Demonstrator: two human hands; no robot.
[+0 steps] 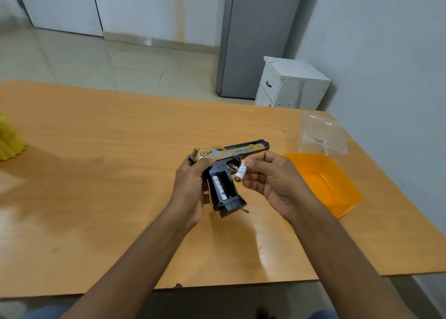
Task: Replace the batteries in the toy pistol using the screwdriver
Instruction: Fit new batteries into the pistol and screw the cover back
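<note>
Battery [240,173] in our right hand [272,183], pinched between thumb and fingertips, hangs just right of the open grip of the toy pistol [226,173]. Our left hand [190,188] wraps the rear of the pistol and holds it above the table [120,149], barrel pointing away and to the right, the grip slanting down toward us.

The gap that matters is small. The battery compartment [223,185] faces up at us with its cover off; one battery [219,185] already lies in the left slot, along the line of the grip, and the slot beside it looks empty and dark. The battery we hold is tilted, its lower end toward the pistol and its upper end away, so its long axis is not far off the slot's, though not yet parallel. We judge that the coming move is short: leftward and a little down, with a slight turn to line it up. Which end must go first we cannot tell, since the markings are too small to read.

Our right hand is plainly the nearer one, and nothing stands between battery and slot. There is open tabletop below and to the left. To the right, near our wrist, sits an orange tub [337,198], with a clear box [322,135] behind it close to the table's far edge. A small metal object, perhaps the screwdriver, peeks out under the grip; we cannot be sure.
</note>
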